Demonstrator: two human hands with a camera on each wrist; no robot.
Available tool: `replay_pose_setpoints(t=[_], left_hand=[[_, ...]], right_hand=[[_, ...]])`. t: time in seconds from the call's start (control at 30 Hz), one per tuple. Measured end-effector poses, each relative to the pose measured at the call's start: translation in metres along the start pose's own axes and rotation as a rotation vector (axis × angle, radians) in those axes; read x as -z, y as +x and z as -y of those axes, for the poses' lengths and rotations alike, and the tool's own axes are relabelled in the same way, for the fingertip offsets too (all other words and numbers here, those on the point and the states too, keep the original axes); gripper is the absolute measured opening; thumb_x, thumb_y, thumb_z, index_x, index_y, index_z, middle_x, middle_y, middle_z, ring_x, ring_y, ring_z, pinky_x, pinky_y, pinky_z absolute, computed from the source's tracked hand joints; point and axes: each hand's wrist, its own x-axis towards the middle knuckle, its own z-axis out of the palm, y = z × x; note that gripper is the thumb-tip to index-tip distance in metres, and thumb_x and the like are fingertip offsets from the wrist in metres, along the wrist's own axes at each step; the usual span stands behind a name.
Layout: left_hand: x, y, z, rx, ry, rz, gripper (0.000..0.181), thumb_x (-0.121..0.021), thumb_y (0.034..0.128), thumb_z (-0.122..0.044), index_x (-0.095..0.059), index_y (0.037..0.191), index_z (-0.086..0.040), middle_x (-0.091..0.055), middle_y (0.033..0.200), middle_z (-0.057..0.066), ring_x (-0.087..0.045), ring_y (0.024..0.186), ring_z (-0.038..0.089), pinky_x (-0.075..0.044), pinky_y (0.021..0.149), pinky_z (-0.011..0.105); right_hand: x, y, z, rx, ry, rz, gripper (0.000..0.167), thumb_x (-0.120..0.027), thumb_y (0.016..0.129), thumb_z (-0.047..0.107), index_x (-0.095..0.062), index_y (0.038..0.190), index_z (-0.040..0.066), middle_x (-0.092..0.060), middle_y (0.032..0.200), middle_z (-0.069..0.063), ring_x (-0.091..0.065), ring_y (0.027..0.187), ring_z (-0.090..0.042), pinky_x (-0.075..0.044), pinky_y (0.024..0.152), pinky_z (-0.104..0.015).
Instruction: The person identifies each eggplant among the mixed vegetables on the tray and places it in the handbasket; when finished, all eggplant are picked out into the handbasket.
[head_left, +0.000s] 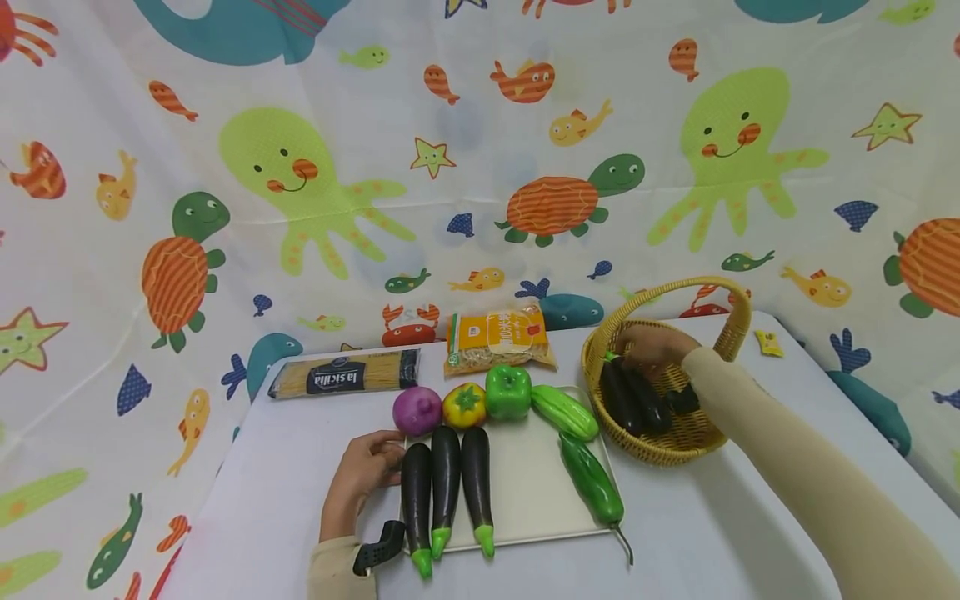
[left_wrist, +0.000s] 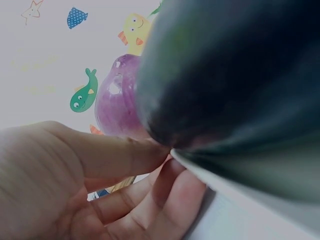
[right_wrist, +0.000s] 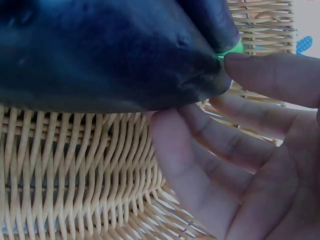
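Observation:
My left hand [head_left: 362, 473] pinches the left rim of a cream tray [head_left: 532, 492] between thumb and fingers, beside three dark eggplants [head_left: 446, 475] lying side by side. A purple onion [head_left: 417, 411], a yellow pepper [head_left: 465, 406], a green bell pepper [head_left: 508, 392] and a ridged green vegetable [head_left: 564, 412] line the tray's far edge. A long green chili pepper [head_left: 591, 481] lies on the right side. My right hand [head_left: 654, 346] reaches into a wicker basket [head_left: 667, 454]. Its thumb and fingers hold the end of an eggplant [right_wrist: 115, 60]; another eggplant [right_wrist: 212, 22] lies alongside.
Behind the tray lie a pack of spaghetti [head_left: 345, 374] and an orange-and-clear food bag [head_left: 498, 336]. A small yellow packet [head_left: 768, 342] is at the table's far right. The basket's tall handle [head_left: 678, 286] arches over my right hand. A printed cloth [head_left: 465, 167] hangs behind.

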Motion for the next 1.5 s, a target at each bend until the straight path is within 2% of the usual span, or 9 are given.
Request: replay_pose_setpoints(t=[0.3,0.37,0.53,0.6,0.77,0.93,1.07,1.2,1.5], left_hand=[[-0.001,0.000,0.002,-0.006,-0.014,-0.001,0.034,-0.053,0.0944,0.011,-0.062,0.128,0.011,-0.070,0.093,0.010,-0.064,0.081,0.018,-0.063,0.065,0.034],[-0.001,0.000,0.002,-0.009,-0.014,0.000,0.034,-0.053,0.0945,0.011,-0.062,0.128,0.011,-0.070,0.093,0.011,-0.064,0.081,0.019,-0.063,0.065,0.035],[0.000,0.001,0.002,-0.018,0.007,-0.004,0.035,-0.053,0.0939,0.010,-0.062,0.128,0.011,-0.070,0.093,0.012,-0.065,0.081,0.019,-0.063,0.065,0.034],[0.001,0.001,0.002,-0.021,0.013,-0.006,0.035,-0.052,0.0942,0.010,-0.062,0.128,0.011,-0.070,0.093,0.012,-0.065,0.081,0.019,-0.063,0.065,0.034],[0.001,0.002,0.003,-0.029,0.009,-0.002,0.034,-0.052,0.0947,0.011,-0.061,0.128,0.012,-0.069,0.093,0.012,-0.066,0.081,0.019,-0.063,0.064,0.035],[0.000,0.002,0.004,-0.021,0.002,0.002,0.034,-0.053,0.0951,0.010,-0.061,0.128,0.011,-0.069,0.093,0.012,-0.065,0.081,0.019,-0.063,0.064,0.035],[-0.002,0.001,0.005,-0.022,-0.015,0.000,0.033,-0.054,0.0950,0.010,-0.061,0.128,0.012,-0.069,0.093,0.012,-0.065,0.080,0.019,-0.063,0.064,0.035],[-0.002,0.001,0.005,-0.029,-0.011,-0.004,0.033,-0.054,0.0950,0.010,-0.062,0.127,0.012,-0.069,0.092,0.012,-0.065,0.080,0.018,-0.063,0.063,0.035],[0.000,0.001,0.004,-0.043,-0.016,-0.003,0.034,-0.052,0.0932,0.012,-0.061,0.126,0.013,-0.069,0.091,0.012,-0.064,0.079,0.018,-0.063,0.063,0.035]], right_hand=[[0.001,-0.008,-0.002,0.037,0.003,-0.023,0.035,-0.054,0.102,0.011,-0.054,0.131,-0.009,-0.060,0.118,-0.023,-0.064,0.100,-0.033,-0.062,0.083,-0.047],[0.000,-0.015,-0.002,0.089,-0.066,-0.068,0.036,-0.054,0.103,0.016,-0.055,0.130,-0.008,-0.061,0.118,-0.022,-0.062,0.102,-0.033,-0.059,0.086,-0.048],[-0.011,-0.044,0.007,0.152,-0.238,-0.189,0.060,-0.052,0.106,0.040,-0.050,0.144,-0.006,-0.052,0.141,-0.031,-0.045,0.132,-0.051,-0.038,0.109,-0.065],[-0.019,-0.058,0.014,0.139,-0.212,-0.216,0.068,-0.049,0.106,0.045,-0.044,0.148,-0.007,-0.037,0.152,-0.036,-0.028,0.141,-0.058,-0.025,0.113,-0.072],[-0.052,-0.095,0.032,0.181,-0.271,-0.452,0.061,-0.056,0.104,0.040,-0.052,0.143,-0.007,-0.025,0.154,-0.043,-0.018,0.141,-0.063,-0.023,0.109,-0.079],[-0.098,-0.127,0.068,0.282,-0.268,-0.725,0.046,-0.066,0.100,0.023,-0.058,0.136,-0.004,-0.045,0.145,-0.035,-0.038,0.136,-0.054,-0.034,0.109,-0.071],[-0.135,-0.133,0.100,0.331,-0.164,-0.792,0.040,-0.067,0.100,0.019,-0.062,0.134,-0.001,-0.060,0.136,-0.022,-0.054,0.127,-0.043,-0.045,0.104,-0.063],[-0.170,-0.115,0.122,0.362,-0.116,-0.697,0.037,-0.069,0.098,0.020,-0.066,0.132,0.004,-0.068,0.129,-0.013,-0.063,0.119,-0.033,-0.053,0.098,-0.055],[-0.231,-0.080,0.141,0.448,-0.151,-0.256,0.048,-0.066,0.099,0.032,-0.059,0.142,0.012,-0.070,0.124,-0.008,-0.066,0.110,-0.023,-0.058,0.085,-0.043]])
